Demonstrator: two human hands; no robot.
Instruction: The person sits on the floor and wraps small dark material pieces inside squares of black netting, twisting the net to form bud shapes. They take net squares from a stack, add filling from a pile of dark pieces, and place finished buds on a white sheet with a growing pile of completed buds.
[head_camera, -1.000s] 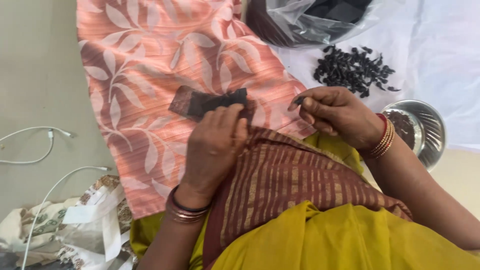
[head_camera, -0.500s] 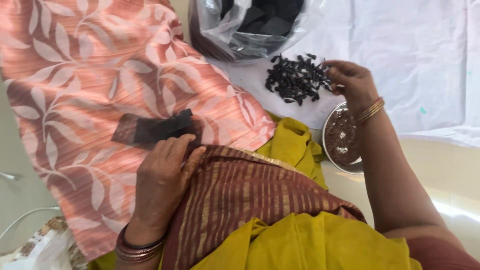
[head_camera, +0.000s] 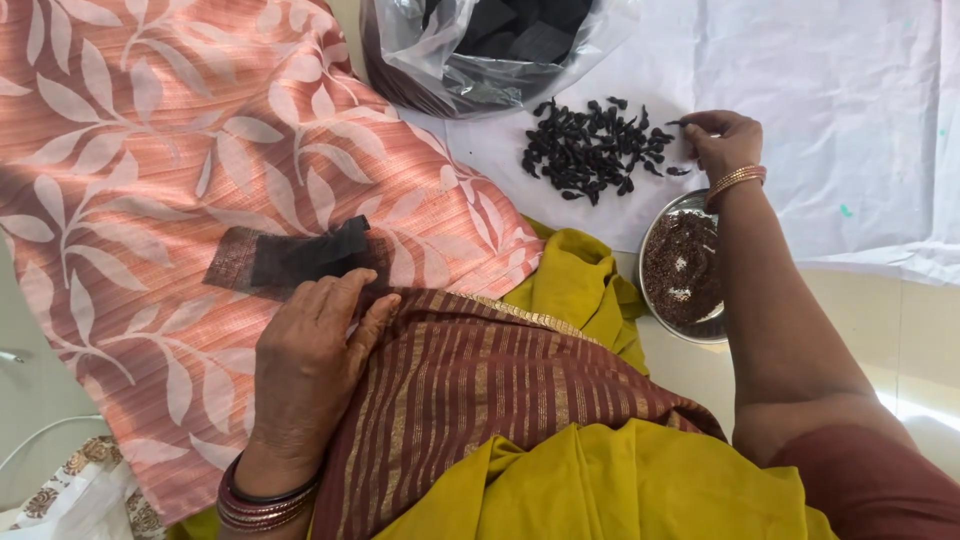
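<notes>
My left hand (head_camera: 310, 360) lies flat on the pink leaf-patterned cloth (head_camera: 150, 180), fingers spread, just below a dark flat slab (head_camera: 290, 257) with a torn edge. My right hand (head_camera: 722, 138) reaches out to the right edge of a heap of small black pieces (head_camera: 595, 150) on the white sheet (head_camera: 830, 110); its fingertips pinch one black piece. Gold bangles ring the right wrist, dark red bangles the left.
A steel bowl (head_camera: 650, 300) of small brown seeds stands under my right forearm. A clear plastic bag (head_camera: 480, 60) with dark blocks sits at the top. A maroon striped and mustard garment (head_camera: 500, 400) covers my lap. White cables lie at the left edge.
My right hand has moved away from the lap out to the black heap. The left hand has settled flat below the dark slab. The view has shifted right.
</notes>
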